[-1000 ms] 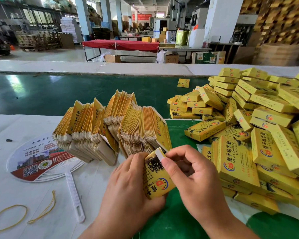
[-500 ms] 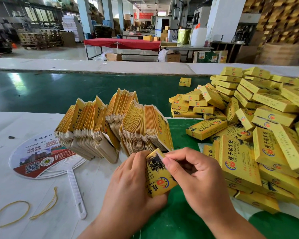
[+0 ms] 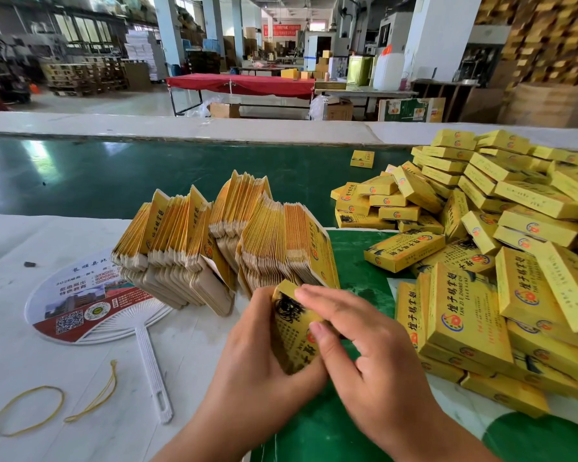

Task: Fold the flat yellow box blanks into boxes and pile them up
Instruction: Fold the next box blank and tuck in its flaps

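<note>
One yellow box [image 3: 292, 331] stands on end between both hands, just above the table's near edge. My left hand [image 3: 251, 365] grips it from the left and behind. My right hand [image 3: 364, 355] lies over its front and right side, thumb pressing on the printed face, fingers stretched across its top end. Behind the hands a thick fanned stack of flat yellow blanks [image 3: 221, 241] stands on edge. A large heap of folded yellow boxes [image 3: 501, 261] fills the right side.
A white printed hand fan [image 3: 90, 301] lies to the left of the blanks, with yellow rubber bands [image 3: 30, 408] near the front left. A green conveyor belt [image 3: 114, 175] runs across behind, with one stray yellow box [image 3: 362, 159] on it.
The white flap at the box's top end is no longer showing. My right hand has shifted from pinching that end to lying across the top and front of the box.
</note>
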Demonstrator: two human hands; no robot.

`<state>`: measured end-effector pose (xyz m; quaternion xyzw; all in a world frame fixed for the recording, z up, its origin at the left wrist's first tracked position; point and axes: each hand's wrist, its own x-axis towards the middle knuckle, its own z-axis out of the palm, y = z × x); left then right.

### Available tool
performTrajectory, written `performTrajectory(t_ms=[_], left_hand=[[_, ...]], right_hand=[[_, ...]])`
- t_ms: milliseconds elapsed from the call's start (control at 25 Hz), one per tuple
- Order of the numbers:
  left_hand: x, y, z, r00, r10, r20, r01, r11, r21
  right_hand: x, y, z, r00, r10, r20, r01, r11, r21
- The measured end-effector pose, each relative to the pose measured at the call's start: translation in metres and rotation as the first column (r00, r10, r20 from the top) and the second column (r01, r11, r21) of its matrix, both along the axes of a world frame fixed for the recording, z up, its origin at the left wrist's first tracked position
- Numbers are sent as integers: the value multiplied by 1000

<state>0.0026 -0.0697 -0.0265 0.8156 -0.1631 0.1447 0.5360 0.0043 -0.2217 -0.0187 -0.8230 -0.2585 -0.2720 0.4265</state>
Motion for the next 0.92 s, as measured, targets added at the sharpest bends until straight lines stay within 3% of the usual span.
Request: performTrajectory(t_ms=[80, 160, 280, 440, 640, 840, 920], left_hand=[[1, 4, 4, 965, -242, -104, 198, 926, -321], [3, 6, 4, 949, -262, -175, 155, 873, -463], [6, 4, 3, 976, -89, -200, 1, 917, -400], [15, 6, -4, 987, -12, -163, -44, 940, -338], [16, 5, -9, 988, -58, -144, 1, 931, -366], [15, 10, -11, 964, -216, -154, 148, 920, -364], [15, 11, -9, 952, -216, -216, 114, 907, -405]], right_hand=[[1, -5, 3, 999, -31, -35, 33, 999, 38], [1, -8, 6, 997, 2, -79, 2, 999, 47], [1, -5, 6, 996, 80, -30, -81, 995, -51], [1, -5, 4, 994, 100, -43, -103, 992, -75], [1, -9, 4, 999, -33, -28, 31, 998, -46], [2, -17, 10, 990, -81, -115, 101, 979, 179], [1, -18, 12, 985, -172, 12, 170, 980, 100]])
